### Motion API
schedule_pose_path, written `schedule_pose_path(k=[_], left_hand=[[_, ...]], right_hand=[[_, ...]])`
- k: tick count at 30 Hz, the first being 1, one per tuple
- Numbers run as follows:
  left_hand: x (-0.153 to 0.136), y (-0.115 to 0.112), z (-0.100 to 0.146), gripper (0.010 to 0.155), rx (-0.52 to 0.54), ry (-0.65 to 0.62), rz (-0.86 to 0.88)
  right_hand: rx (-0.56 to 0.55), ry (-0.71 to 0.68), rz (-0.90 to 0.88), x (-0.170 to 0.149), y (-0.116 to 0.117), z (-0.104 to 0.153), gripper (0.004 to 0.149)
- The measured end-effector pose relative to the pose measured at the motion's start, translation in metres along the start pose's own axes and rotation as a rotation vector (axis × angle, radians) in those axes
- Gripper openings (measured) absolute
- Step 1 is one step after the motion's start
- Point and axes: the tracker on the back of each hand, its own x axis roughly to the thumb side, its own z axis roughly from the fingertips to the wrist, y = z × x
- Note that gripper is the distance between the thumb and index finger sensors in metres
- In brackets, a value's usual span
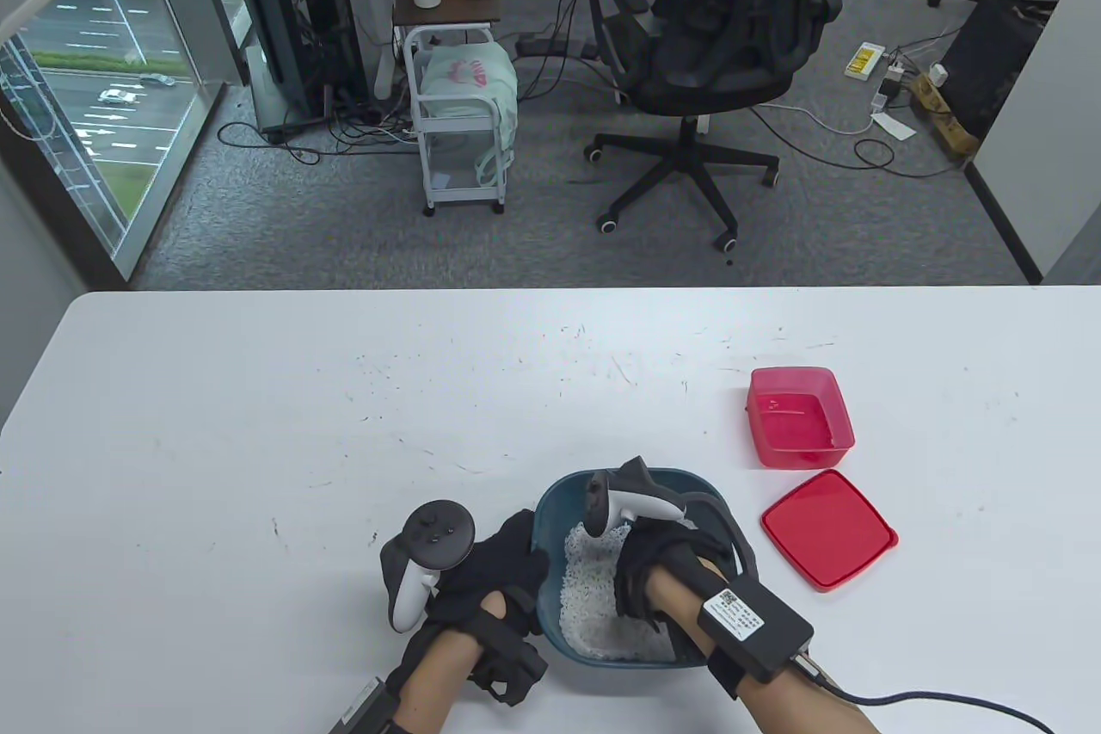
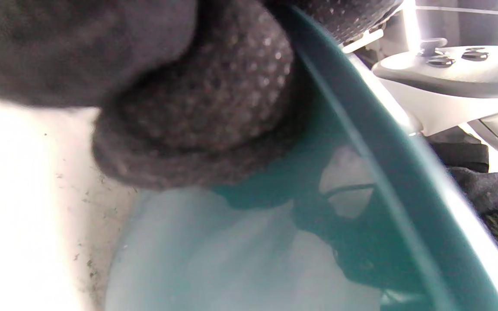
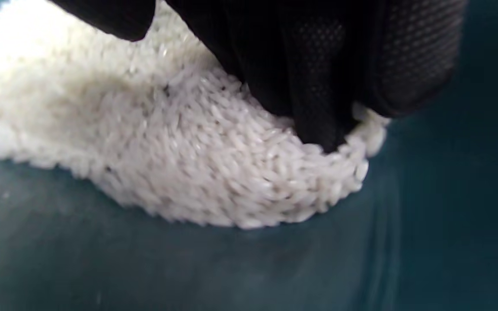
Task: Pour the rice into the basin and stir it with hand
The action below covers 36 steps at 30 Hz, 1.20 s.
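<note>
A teal basin (image 1: 563, 486) stands near the table's front edge with white rice (image 1: 589, 596) heaped inside. My right hand (image 1: 641, 583) reaches down into the basin. In the right wrist view its black-gloved fingers (image 3: 318, 86) dig straight into the rice (image 3: 188, 151) and push a ridge of grains over the basin's floor (image 3: 188, 268). My left hand (image 1: 520, 549) grips the basin's left rim. In the left wrist view one gloved finger (image 2: 197, 108) presses against the outer wall of the basin (image 2: 383, 172).
An empty red container (image 1: 791, 373) sits to the right behind the basin, its red lid (image 1: 827, 529) lying flat in front of it. A cable runs from my right wrist toward the table's front right. Beyond the far edge stand an office chair and a cart.
</note>
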Motion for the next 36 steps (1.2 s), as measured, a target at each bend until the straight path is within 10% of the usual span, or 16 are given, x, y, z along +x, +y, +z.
schedule_pose_path(k=[13, 28, 36], left_hand=[[0.0, 0.0, 0.0, 0.067, -0.004, -0.003, -0.002], [0.0, 0.0, 0.0, 0.067, -0.008, 0.001, 0.008], [0.0, -0.001, 0.0, 0.068, -0.012, 0.001, 0.011]], right_hand=[[0.177, -0.595, -0.526, 0.017, -0.014, -0.01, 0.072], [-0.078, -0.227, -0.453, -0.03, -0.032, -0.01, 0.069], [-0.098, -0.368, -0.534, -0.043, -0.027, 0.007, 0.07]])
